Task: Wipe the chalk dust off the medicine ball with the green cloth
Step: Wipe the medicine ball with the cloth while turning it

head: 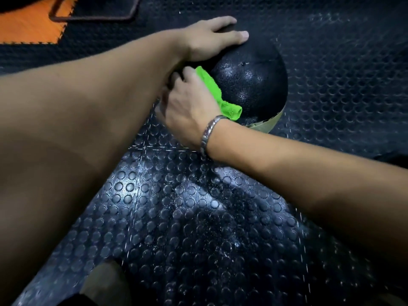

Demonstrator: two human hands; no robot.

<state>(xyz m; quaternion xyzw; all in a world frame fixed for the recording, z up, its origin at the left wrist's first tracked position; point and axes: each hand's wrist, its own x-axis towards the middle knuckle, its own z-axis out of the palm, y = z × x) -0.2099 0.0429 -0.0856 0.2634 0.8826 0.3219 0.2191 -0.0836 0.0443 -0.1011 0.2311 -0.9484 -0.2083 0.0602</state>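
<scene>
Head view, green cloth (pixel 211 85) under right fingers (pixel 187 73)

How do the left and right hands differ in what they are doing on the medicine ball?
The left hand lies with straight fingers on the far top of the medicine ball; the right hand works its near side with curled fingers. The left hand touches the ball bare, while the right hand holds the green cloth against it. Only the right wrist wears a bracelet. Both hands are on the ball.
</scene>
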